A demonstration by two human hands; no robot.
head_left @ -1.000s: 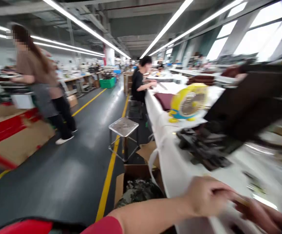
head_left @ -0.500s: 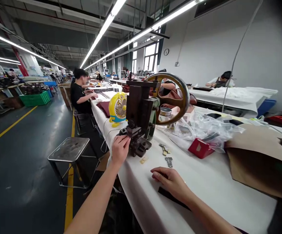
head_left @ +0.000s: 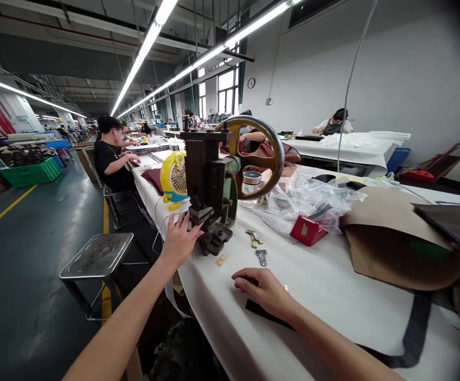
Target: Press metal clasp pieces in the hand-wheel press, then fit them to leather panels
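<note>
My left hand (head_left: 180,241) is at the lower front of a dark hand press (head_left: 204,174) with a large wheel (head_left: 279,153). Its fingers are spread and touch the metal parts there; nothing shows in its grasp. On the white table (head_left: 230,307), my right hand (head_left: 263,288) rests with curled fingers, over a dark strap (head_left: 267,313). Whether it holds anything under the fingers is hidden. Between the hands and the press lie a small tan piece (head_left: 222,259), some brass-coloured pieces (head_left: 255,239) and a cluster of silvery pieces (head_left: 261,257).
A yellow fan (head_left: 174,180) stands behind the press. Right of it are clear plastic bags (head_left: 313,198), a red box (head_left: 307,230) and a brown paper bag (head_left: 392,219). A metal stool (head_left: 98,254) stands left, near a seated person (head_left: 113,159).
My left hand has opened from a pinch into spread fingers at the press. The view has turned to the right; my right hand looks much the same on the table.
</note>
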